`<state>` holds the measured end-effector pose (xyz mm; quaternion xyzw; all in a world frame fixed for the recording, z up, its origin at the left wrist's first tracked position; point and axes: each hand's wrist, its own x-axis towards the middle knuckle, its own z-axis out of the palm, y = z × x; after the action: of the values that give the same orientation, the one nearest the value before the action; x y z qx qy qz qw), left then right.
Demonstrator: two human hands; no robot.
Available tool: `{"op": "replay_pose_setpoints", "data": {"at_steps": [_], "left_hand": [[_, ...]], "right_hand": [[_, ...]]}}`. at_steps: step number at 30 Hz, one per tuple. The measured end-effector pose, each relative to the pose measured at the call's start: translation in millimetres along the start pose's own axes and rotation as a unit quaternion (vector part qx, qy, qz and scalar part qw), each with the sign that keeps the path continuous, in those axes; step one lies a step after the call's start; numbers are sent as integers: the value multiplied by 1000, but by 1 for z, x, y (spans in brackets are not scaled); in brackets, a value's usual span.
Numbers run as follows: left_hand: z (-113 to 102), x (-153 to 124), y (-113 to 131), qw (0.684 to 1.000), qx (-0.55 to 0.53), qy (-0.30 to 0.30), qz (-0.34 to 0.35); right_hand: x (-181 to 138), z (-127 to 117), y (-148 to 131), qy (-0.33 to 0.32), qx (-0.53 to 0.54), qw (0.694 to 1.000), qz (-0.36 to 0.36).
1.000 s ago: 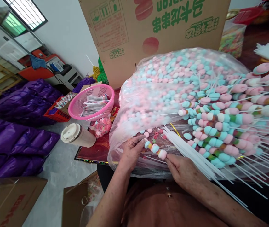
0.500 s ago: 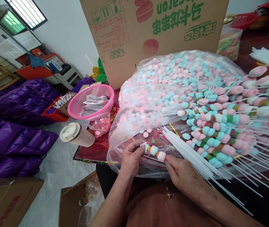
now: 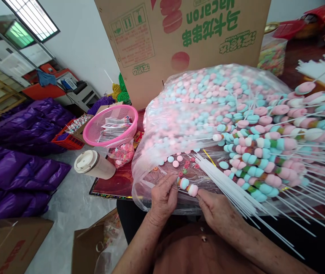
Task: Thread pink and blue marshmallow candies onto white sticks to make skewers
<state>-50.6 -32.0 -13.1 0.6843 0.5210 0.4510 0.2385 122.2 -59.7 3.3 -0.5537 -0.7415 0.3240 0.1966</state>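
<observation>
A skewer of candies [image 3: 188, 187] lies between the two hands, its left end at the fingertips of the left hand [image 3: 164, 196] and its right end at those of the right hand [image 3: 215, 205]. It carries rounded, matte, foam-like pieces in pale blue, white and pink, parted by thin amber, glossy-looking rings; the part inside each hand is hidden. The left hand is closed on its end, fingers curled and knuckles raised; the right hand pinches the other end between thumb and forefinger, back of the hand up. Both bare forearms slant inward toward the skewer. Right of it, smooth white sticks [image 3: 225, 184] fan out in a bundle, and farther right loaded skewers [image 3: 263, 164] are heaped. Just beyond it, smooth, button-shaped loose candies [image 3: 176, 163] and small gummy rings [image 3: 187, 164] are scattered. Well to its left, a lidded cup [image 3: 102, 167] leans on the dark red, shiny desk [image 3: 111, 184]. Beyond it swells a crinkled clear plastic bag [image 3: 139, 190] full of pastel candies, and farthest behind it rises a printed cardboard box [image 3: 156, 76].
</observation>
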Motion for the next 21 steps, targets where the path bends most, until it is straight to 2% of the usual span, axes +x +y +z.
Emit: {"op": "replay_pose_setpoints", "data": {"at_steps": [4, 6, 7, 8, 10, 13, 15, 17, 21], "left_hand": [[1, -3, 2, 998, -42, -28, -28], [1, -1, 5, 992, -89, -22, -88], [1, 2, 8, 983, -127, 5, -132], [2, 5, 10, 966, -178, 40, -182], [5, 16, 17, 910, -304, 92, -267], [11, 32, 29, 814, -460, 59, -349], [16, 41, 35, 771, -502, 60, -388], [23, 47, 37, 744, -516, 114, -410], [36, 53, 41, 720, -531, 116, -432]], "right_hand": [[6, 4, -1, 5, 46, 999, -11], [10, 3, 0, 24, 89, 996, -9], [12, 1, 0, 33, 106, 994, -5], [13, 0, 0, 37, 116, 993, 0], [13, -2, -2, 33, 127, 991, -1], [10, -4, -9, 20, 148, 988, -26], [9, -6, -12, 11, 137, 990, -42], [11, -10, -13, -8, 80, 996, -29], [17, -13, -10, -33, -1, 999, 18]]}}
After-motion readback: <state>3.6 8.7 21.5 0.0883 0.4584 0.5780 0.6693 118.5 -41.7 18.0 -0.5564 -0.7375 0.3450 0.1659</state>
